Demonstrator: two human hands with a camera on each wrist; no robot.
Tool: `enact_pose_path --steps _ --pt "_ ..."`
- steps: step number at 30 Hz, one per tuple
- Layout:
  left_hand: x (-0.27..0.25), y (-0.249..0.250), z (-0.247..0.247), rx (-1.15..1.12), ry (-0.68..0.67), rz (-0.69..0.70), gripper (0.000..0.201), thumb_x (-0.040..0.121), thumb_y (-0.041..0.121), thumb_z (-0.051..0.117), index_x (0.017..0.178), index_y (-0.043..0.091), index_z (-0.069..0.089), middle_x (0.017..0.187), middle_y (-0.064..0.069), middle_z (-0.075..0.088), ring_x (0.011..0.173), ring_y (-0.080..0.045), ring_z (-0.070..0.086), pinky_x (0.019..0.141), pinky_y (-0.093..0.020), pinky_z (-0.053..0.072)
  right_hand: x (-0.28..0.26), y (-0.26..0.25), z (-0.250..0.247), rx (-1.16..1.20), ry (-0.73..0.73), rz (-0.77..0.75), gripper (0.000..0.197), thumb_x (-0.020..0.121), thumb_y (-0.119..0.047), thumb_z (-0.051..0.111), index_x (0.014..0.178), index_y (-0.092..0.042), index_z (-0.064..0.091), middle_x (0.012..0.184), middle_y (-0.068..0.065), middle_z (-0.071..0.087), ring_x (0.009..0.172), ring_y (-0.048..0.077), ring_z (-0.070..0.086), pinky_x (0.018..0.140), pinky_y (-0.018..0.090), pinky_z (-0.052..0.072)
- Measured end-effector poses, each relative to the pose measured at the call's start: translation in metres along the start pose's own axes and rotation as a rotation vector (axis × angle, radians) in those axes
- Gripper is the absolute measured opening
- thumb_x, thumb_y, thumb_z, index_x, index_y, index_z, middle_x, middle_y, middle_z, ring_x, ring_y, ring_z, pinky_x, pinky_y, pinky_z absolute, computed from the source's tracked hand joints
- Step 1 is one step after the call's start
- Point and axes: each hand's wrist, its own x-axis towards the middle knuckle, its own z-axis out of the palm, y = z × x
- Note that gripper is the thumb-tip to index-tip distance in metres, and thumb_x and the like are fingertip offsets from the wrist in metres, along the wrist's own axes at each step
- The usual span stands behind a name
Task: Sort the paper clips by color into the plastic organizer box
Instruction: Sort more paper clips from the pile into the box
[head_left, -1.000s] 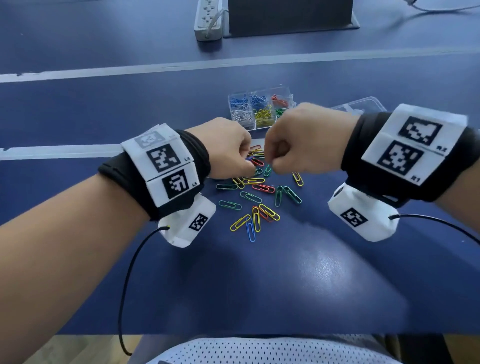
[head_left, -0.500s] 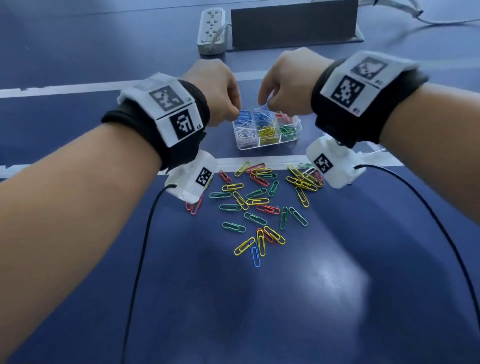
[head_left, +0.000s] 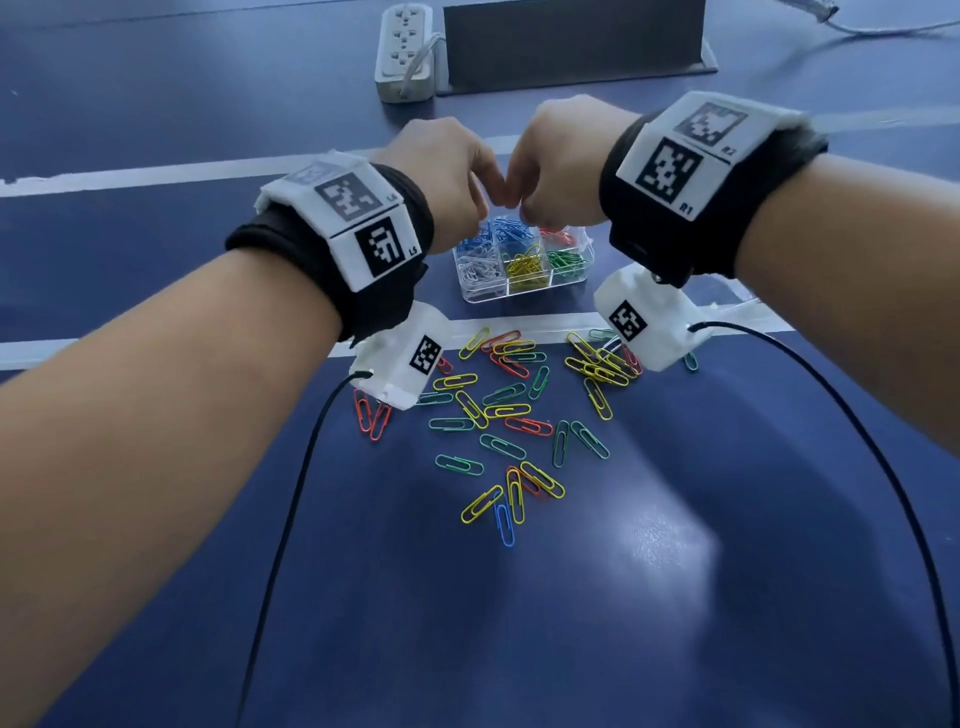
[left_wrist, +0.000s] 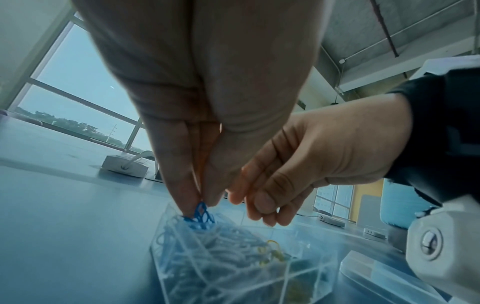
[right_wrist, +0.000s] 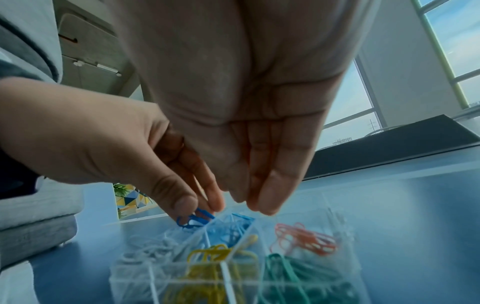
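Dozens of loose paper clips (head_left: 511, 415) lie scattered on the blue table (head_left: 623, 597) nearest the person: yellow, green, red and one blue at the near edge of the scatter. Two black cables trail from the wrist cameras across the tabletop on either side of the pile.

Just beyond the scatter, past a white stripe (head_left: 519, 325) on the table, stands the clear plastic organizer box (head_left: 522, 291), divided into compartments. From the head view white, yellow and green clips fill the near row, and blue, lighter blue and red ones the far row.

Both hands hover over the far row, their fingertips close together. The left hand (head_left: 441, 171) points downward with thumb and forefinger pinched on a few dark blue clips (left_wrist: 201, 214), which hang at the rim of the far-left compartment, above the blue ones already inside; the right wrist view shows the same blue bunch (right_wrist: 193, 219) under the thumb tip. The right hand (head_left: 558, 161) hangs beside it with fingers straight and slack, held together, tips just above the middle of the far row, and it grips nothing that shows.

Farther back on the table sit a white power strip (head_left: 405, 49) and, beside it, a dark flat stand (head_left: 576, 44).
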Motion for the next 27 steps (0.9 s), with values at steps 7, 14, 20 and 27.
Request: enact_pose_path --steps 7,14,20,27 --pt "-0.002 -0.004 0.001 0.071 0.058 0.019 0.032 0.075 -0.006 0.06 0.091 0.019 0.07 0.081 0.002 0.064 0.08 -0.016 0.062 0.078 -0.029 0.053 -0.005 0.0 0.004 -0.004 0.011 -0.026 0.022 0.083 -0.011 0.06 0.095 -0.026 0.072 0.093 0.002 0.07 0.09 0.023 0.065 0.08 0.029 0.051" --pt "-0.005 -0.003 -0.002 -0.034 -0.001 0.03 0.027 0.079 0.004 0.067 0.095 0.026 0.066 0.096 0.002 0.067 0.083 -0.014 0.06 0.079 -0.027 0.049 -0.009 0.001 0.007 -0.015 0.043 -0.037 0.026 0.083 -0.01 0.057 0.096 -0.025 0.073 0.101 0.005 0.071 0.093 0.026 0.065 0.087 0.036 0.053" --pt "-0.012 -0.005 -0.001 -0.381 -0.058 -0.021 0.039 0.086 -0.011 0.041 0.088 0.027 0.049 0.108 -0.003 0.062 0.093 -0.019 0.069 0.087 -0.041 0.054 -0.012 -0.002 0.009 -0.024 0.056 -0.039 0.025 0.086 -0.013 0.055 0.098 -0.026 0.073 0.106 0.003 0.068 0.097 0.026 0.063 0.083 0.031 0.05" --pt "-0.015 -0.014 0.004 -0.447 -0.017 0.019 0.048 0.084 -0.012 0.042 0.081 0.035 0.047 0.099 0.005 0.06 0.088 -0.017 0.071 0.088 -0.05 0.051 -0.016 -0.003 0.009 -0.024 0.051 -0.037 0.027 0.087 -0.013 0.054 0.104 -0.021 0.072 0.11 0.006 0.068 0.099 0.028 0.063 0.088 0.037 0.053"
